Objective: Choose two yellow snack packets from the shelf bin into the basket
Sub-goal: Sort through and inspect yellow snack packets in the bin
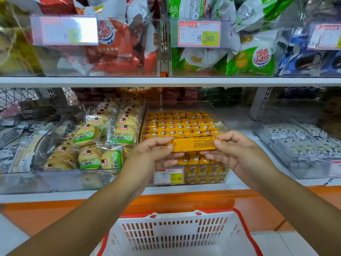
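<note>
upper price tag: 8.80 | lower price tag on shelf bin: 15.80 | green packet: 小趣

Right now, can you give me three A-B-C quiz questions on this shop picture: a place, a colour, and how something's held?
1. Where is the basket? A on the top shelf; B lowest, nearest the camera; C in a bin.
2. What colour is the held packet? A blue; B yellow; C green.
3. How is it held? A by nobody; B under an arm; C left hand and right hand pinch its ends.
Answers: 1 B, it's lowest in view. 2 B, its wrapper is yellow. 3 C, each hand pinches one end.
</note>
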A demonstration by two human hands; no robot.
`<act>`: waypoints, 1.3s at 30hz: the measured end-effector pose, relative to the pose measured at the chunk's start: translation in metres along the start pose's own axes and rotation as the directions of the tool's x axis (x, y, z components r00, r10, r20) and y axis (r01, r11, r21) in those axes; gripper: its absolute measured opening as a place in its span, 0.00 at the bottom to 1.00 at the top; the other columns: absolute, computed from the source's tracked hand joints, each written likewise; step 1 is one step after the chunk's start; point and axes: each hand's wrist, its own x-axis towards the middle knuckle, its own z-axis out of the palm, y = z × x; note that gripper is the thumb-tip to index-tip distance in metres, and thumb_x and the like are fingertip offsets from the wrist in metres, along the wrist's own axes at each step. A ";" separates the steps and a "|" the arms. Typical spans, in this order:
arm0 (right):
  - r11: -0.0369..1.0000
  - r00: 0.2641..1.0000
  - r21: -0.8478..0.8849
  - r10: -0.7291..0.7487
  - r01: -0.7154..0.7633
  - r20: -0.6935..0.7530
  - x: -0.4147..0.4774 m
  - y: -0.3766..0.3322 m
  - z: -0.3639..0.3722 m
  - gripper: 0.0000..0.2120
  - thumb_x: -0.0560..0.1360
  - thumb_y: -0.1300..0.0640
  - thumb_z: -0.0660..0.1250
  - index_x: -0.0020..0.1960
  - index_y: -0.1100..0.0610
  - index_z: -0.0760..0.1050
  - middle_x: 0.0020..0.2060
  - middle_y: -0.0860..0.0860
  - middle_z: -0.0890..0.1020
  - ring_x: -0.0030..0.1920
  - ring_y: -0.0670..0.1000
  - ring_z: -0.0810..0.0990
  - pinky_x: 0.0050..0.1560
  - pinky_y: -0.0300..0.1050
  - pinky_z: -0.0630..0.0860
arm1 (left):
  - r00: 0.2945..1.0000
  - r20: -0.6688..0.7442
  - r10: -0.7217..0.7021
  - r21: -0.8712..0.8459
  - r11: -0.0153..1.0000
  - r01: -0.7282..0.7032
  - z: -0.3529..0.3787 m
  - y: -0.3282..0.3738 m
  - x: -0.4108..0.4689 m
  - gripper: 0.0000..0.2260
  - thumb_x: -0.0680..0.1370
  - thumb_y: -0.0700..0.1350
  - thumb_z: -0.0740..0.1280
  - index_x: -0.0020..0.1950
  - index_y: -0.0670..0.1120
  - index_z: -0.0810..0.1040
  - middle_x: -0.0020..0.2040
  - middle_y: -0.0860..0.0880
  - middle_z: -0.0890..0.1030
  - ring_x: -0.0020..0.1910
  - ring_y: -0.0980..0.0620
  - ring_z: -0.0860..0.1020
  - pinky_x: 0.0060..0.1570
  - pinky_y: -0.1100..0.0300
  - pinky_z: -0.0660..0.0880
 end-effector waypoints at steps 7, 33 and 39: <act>0.999 0.998 -0.006 0.044 -0.043 0.038 0.005 0.000 -0.008 0.13 0.72 0.60 0.69 0.54 0.65 0.75 0.53 0.65 0.84 0.52 0.62 0.85 0.46 0.42 0.82 | 0.996 0.084 0.021 0.031 0.999 -0.024 -0.005 0.000 0.005 0.14 0.72 0.41 0.70 0.58 0.49 0.83 0.55 0.43 0.85 0.54 0.45 0.84 0.46 0.63 0.81; 0.976 0.996 -0.210 -0.072 0.061 -0.047 -0.001 0.005 0.004 0.22 0.61 0.49 0.77 0.52 0.55 0.79 0.46 0.56 0.87 0.47 0.57 0.86 0.47 0.40 0.82 | 0.990 -0.079 0.114 0.160 0.982 -0.100 -0.005 0.000 0.003 0.16 0.65 0.47 0.76 0.52 0.48 0.83 0.50 0.46 0.86 0.47 0.45 0.86 0.41 0.62 0.81; 0.990 0.998 -0.136 -0.041 0.034 -0.048 0.000 0.002 0.001 0.16 0.65 0.56 0.74 0.51 0.58 0.80 0.44 0.59 0.86 0.47 0.59 0.87 0.45 0.39 0.82 | 0.994 -0.048 0.100 0.100 0.991 -0.095 -0.007 0.000 0.004 0.11 0.68 0.41 0.73 0.50 0.43 0.82 0.47 0.41 0.86 0.48 0.42 0.86 0.42 0.63 0.81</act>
